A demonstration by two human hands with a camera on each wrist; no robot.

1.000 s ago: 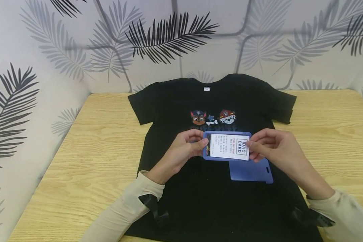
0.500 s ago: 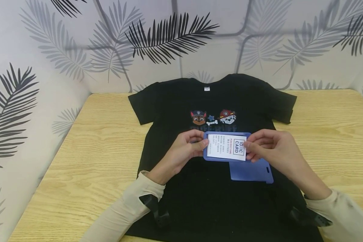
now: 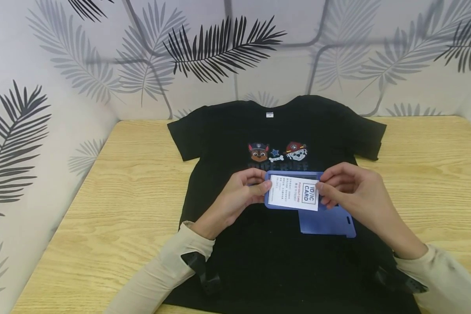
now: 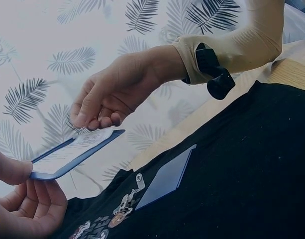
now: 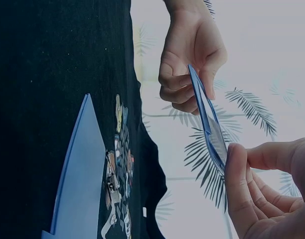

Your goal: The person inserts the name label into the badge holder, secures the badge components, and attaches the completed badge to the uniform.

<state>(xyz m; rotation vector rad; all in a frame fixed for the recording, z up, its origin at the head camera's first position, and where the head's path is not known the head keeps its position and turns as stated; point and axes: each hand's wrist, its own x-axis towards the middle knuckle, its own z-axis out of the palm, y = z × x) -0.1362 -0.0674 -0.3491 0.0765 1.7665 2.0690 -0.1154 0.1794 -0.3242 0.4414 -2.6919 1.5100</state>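
Note:
A blue card-holder frame [image 3: 294, 208] is held level above a black T-shirt [image 3: 267, 266]. My left hand [image 3: 245, 189] grips its left end, thumb on top and fingers underneath. A white paper card [image 3: 292, 192] printed "ID/IC CARD" lies over the frame's opening, slightly askew, its lower right corner overlapping the frame's near edge. My right hand [image 3: 353, 187] pinches the card's right end between thumb and fingers, right at the frame's right end. The flat blue cover [image 3: 326, 221] with a slot lies apart on the shirt below; in the left wrist view this cover [image 4: 167, 174] rests beneath the hands.
The shirt, with a cartoon dog print [image 3: 276, 152], is spread on a light wood table [image 3: 133, 187]. Behind stands a pale leaf-patterned backdrop [image 3: 235, 52]. A black strap [image 3: 200, 266] hangs from each beige sleeve.
The card has slid left along the frame, and its right end has tilted toward the person. My right hand moved slightly left with it; the left hand stays put.

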